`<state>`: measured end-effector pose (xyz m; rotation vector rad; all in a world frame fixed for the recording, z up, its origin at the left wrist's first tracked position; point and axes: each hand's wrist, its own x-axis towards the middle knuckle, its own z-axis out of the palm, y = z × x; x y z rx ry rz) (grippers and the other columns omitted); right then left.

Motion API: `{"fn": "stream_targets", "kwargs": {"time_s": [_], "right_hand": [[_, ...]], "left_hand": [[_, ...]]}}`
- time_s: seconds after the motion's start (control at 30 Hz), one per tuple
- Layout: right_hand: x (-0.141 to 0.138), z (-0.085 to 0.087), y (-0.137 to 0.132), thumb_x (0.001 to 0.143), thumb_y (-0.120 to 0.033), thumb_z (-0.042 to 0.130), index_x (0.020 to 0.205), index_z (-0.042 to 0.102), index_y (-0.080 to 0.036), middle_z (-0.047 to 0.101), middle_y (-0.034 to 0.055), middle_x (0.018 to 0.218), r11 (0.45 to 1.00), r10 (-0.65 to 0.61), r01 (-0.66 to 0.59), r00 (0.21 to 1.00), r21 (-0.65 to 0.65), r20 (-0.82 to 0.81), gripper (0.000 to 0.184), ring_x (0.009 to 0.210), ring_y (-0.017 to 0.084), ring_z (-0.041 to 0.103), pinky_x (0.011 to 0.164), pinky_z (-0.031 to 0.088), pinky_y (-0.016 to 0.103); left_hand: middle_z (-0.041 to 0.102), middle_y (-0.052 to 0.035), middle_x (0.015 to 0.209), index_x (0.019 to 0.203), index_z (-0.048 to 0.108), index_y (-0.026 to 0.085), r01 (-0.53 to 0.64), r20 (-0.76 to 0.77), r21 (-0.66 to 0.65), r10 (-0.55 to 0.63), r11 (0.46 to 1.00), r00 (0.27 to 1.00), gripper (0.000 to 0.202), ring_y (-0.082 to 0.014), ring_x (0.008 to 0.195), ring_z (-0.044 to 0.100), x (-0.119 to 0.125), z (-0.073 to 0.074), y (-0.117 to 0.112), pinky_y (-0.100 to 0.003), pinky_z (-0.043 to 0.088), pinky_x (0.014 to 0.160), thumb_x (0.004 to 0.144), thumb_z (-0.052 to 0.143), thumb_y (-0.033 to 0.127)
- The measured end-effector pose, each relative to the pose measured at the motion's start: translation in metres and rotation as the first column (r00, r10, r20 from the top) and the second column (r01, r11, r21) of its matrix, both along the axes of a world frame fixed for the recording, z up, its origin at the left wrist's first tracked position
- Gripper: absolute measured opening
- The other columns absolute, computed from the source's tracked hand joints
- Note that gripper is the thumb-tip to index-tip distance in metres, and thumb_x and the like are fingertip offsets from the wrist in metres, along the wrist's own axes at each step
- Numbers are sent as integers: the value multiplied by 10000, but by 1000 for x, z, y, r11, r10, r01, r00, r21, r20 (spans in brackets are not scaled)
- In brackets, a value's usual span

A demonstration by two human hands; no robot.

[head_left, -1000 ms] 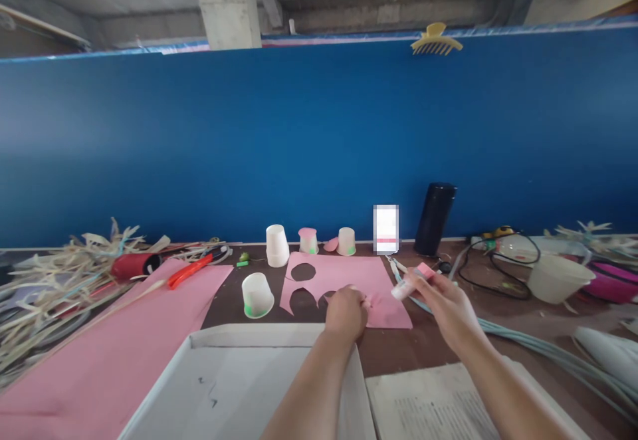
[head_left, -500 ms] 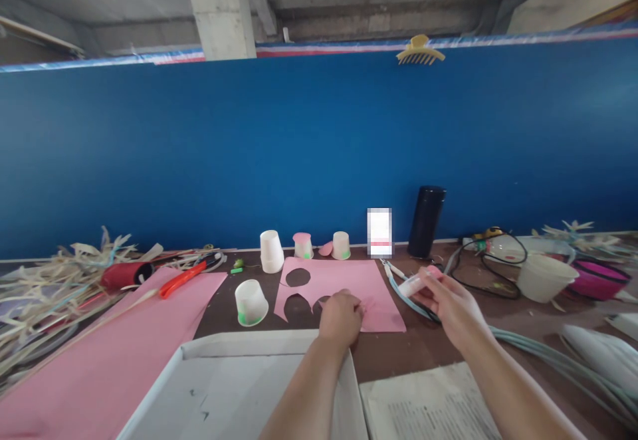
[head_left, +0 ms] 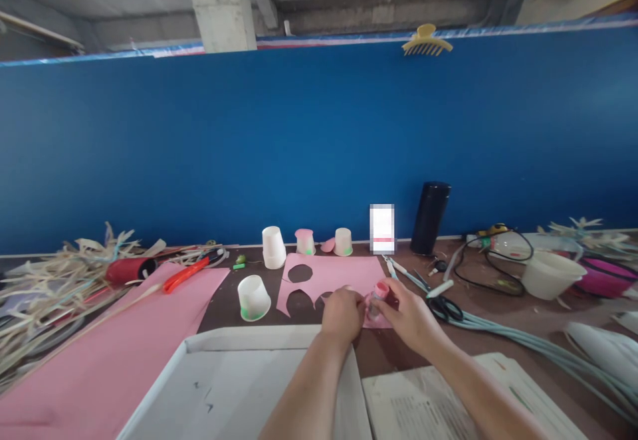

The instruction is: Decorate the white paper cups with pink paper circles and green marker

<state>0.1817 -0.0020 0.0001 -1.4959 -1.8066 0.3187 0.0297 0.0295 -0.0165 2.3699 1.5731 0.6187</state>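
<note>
My right hand (head_left: 411,310) grips a small clear glue stick (head_left: 375,300) with a pink end (head_left: 381,288) uppermost, its lower end over the pink sheet (head_left: 343,270). Close beside it, my left hand (head_left: 343,314) rests with fingers curled, pinching pink paper at the sheet's near part; the exact edge under the fingers is hidden. Round and curved cut-outs (head_left: 300,273) show in that sheet. Behind it stand an upside-down paper cup (head_left: 343,242) and another cup (head_left: 306,244) topped by a pink disc (head_left: 304,233). A loose pink disc (head_left: 327,245) leans between them.
Stacked white cups (head_left: 274,247) and a green-marked cup (head_left: 253,298) stand left. A white tray (head_left: 244,337) lies in front. Rightward are black-handled scissors (head_left: 445,308), pale cords (head_left: 518,337), a black bottle (head_left: 430,217) and a white bucket (head_left: 552,275). A blue partition (head_left: 224,147) rises behind.
My right hand has moved left with the glue stick, from above the cords to beside my left hand over the pink sheet. The scissors now show. My left hand stays nearly in place.
</note>
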Motion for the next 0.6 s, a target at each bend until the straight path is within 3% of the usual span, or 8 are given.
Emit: {"fn": "stream_targets", "kwargs": {"time_s": [0.23, 0.47, 0.6], "right_hand": [[-4, 6, -10, 793, -389, 495, 917, 550, -230, 620, -13, 669, 1000, 13, -13, 993, -7, 120, 209, 565, 159, 563, 566, 404, 256], [4, 11, -10, 781, -411, 509, 997, 543, -224, 655, 26, 845, 998, -53, 55, 996, 29, -77, 287, 751, 189, 622, 662, 445, 265], [-3, 8, -8, 768, -374, 518, 969, 554, -230, 653, 8, 825, 1000, -17, 18, 997, 3, -76, 250, 715, 172, 611, 651, 441, 258]], "left_hand": [[637, -55, 859, 754, 679, 195, -59, -70, -47, 56, 997, 996, 228, -150, 765, 579, 4, 3, -1, -241, 365, 646, 795, 466, 265], [637, -70, 835, 738, 677, 180, -58, -38, -36, 57, 998, 998, 277, -162, 764, 578, 4, 1, 0, -255, 364, 665, 811, 451, 324], [639, -68, 840, 739, 680, 184, -63, -39, -45, 61, 997, 997, 256, -156, 762, 575, 4, 1, -1, -249, 365, 662, 804, 451, 279]]}}
